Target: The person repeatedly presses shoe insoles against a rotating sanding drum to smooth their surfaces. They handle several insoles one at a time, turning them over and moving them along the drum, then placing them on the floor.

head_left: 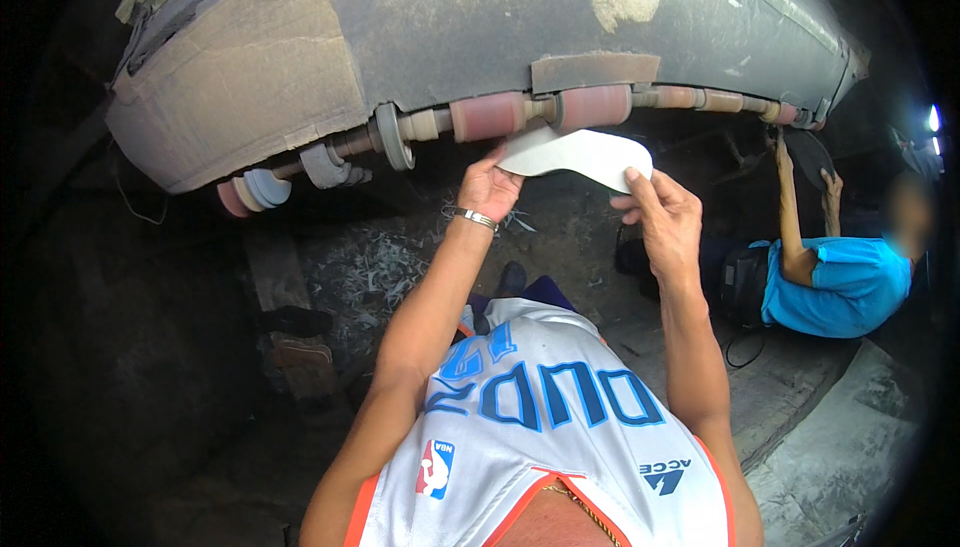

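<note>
- The person holds a white shoe sole up with both hands, its upper edge pressed against a reddish sanding drum on the long shaft that runs under the dusty grey machine hood.
- The left hand (a metal bracelet sits on its wrist) has its grip closed on the sole's narrower end, fingers behind it and thumb in front.
- The right hand has its grip closed on the wider end, with a fingertip lying on the sole's face.
- The step in hand looks like shaping the sole's edge against the drum.
- The next move probably calls for turning the sole steadily so a fresh stretch of edge meets the drum, with the fingers kept off the spinning parts.
- Shavings lie on the floor below the shaft.
- Near the right edge a co-worker in a blue shirt holds a dark sole up to the same shaft, well apart.
</note>
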Motion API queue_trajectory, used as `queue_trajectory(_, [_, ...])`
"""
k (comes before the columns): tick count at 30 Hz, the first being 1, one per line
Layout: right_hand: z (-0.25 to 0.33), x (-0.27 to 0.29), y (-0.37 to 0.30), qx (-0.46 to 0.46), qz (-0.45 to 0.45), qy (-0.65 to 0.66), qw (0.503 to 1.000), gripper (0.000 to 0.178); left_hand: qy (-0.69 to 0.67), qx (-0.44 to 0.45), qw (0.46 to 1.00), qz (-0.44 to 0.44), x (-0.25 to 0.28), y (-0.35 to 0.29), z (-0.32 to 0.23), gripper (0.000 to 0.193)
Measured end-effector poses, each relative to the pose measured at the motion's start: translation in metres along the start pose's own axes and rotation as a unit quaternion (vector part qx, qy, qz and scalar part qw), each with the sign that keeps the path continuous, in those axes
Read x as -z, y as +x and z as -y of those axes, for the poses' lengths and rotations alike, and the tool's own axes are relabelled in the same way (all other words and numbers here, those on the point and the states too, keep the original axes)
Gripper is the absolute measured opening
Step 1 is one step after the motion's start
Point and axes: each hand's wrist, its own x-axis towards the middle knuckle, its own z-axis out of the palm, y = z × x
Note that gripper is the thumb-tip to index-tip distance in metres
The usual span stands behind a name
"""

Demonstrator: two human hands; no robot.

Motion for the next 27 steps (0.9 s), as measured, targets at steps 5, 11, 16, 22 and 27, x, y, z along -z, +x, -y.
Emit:
queue_trajectory(5, [0.005, 0.036, -0.022, 0.016, -0.015, -0.024, 0.999, 0.033, 0.029, 0.044, 0.998, 0.033, -0.027, -0.023, 0.021, 0.034])
queue_trajectory(11, [-0.009, 0.065, -0.058, 0.038, -0.058, 0.015, 0.998, 0.028, 0.065, 0.063, 0.993, 0.081, -0.066, -0.040, 0.034, 0.037])
queue_trajectory(16, [-0.026, 0.082, -0.095, -0.003, -0.031, 0.001, 1.000, 0.027, 0.100, 0.083, 0.986, 0.106, -0.082, -0.045, 0.039, 0.035])
queue_trajectory(22, [-0.041, 0.066, -0.122, -0.034, 0.135, -0.188, 0.972, 0.030, 0.125, 0.100, 0.978, 0.135, -0.085, -0.043, 0.040, 0.033])
queue_trajectory(27, [-0.046, 0.005, -0.052, 0.022, 0.116, 0.011, 0.993, 0.053, 0.211, 0.091, 0.962, 0.150, -0.086, -0.044, 0.038, 0.032])
